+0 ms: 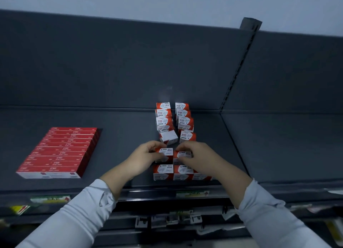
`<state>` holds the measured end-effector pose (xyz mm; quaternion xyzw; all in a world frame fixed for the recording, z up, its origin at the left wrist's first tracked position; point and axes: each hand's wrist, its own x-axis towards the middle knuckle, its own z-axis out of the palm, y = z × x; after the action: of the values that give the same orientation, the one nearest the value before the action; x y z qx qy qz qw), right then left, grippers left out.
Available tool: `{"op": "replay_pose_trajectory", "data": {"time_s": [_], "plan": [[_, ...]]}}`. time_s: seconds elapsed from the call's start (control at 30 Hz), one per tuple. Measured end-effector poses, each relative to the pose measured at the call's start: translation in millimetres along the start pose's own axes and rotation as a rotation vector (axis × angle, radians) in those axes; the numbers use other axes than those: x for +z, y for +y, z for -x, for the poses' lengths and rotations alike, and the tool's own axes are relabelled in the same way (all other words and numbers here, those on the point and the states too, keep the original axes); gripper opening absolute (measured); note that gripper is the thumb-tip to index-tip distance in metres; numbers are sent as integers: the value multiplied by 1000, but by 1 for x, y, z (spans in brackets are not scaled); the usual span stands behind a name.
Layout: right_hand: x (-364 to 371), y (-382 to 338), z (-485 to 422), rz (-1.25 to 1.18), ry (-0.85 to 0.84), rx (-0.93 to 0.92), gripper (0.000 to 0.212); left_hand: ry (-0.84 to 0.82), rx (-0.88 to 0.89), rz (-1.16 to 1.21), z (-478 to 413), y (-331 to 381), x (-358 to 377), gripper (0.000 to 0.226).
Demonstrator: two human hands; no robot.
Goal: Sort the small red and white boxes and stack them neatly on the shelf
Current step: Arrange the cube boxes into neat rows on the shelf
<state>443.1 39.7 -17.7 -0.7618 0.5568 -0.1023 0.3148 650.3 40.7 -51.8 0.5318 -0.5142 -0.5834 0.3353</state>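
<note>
Gripped one small red and white box with the left fingers, curled over its far edge, thumb on the near side. Pinched the neighbouring box the same way with the right fingers, drawn narrow round it. Held the two side by side, touching or nearly so, just behind the front row of like boxes at the near edge of the shelf; could not tell whether lifted or resting. Had the left hand and right hand close together, wrists bare, pale sleeves lower down, the right forearm hiding part of the front row's rightmost box.

Found beyond the hands a left column and a right column of the same paper-clip boxes, just apart, reaching to the back panel. Noted a tilted box, white face up, at the left column's near end.

Saw well to the left, on the same shelf, a block of flat red packs laid in neat rows. Made out blurred price labels along the shelf's front lip, and a slotted upright dividing the back panel on the right.
</note>
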Motion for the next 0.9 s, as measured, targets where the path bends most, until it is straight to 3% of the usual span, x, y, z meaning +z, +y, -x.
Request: {"op": "replay_pose_trajectory", "data": {"time_s": [0.37, 0.43, 0.6, 0.9], "plan": [[4, 6, 12, 87, -123, -16, 80, -89, 54, -40, 6, -10, -9, 24], [2, 2, 15, 117, -116, -43, 80, -113, 76, -83, 7, -12, -10, 29], [3, -1, 20, 169, -70, -69, 74, -172, 105, -318, 14, -13, -11, 65], [4, -5, 24, 184, -29, -88, 66, -136, 214, -422, 18, -17, -8, 63]]}}
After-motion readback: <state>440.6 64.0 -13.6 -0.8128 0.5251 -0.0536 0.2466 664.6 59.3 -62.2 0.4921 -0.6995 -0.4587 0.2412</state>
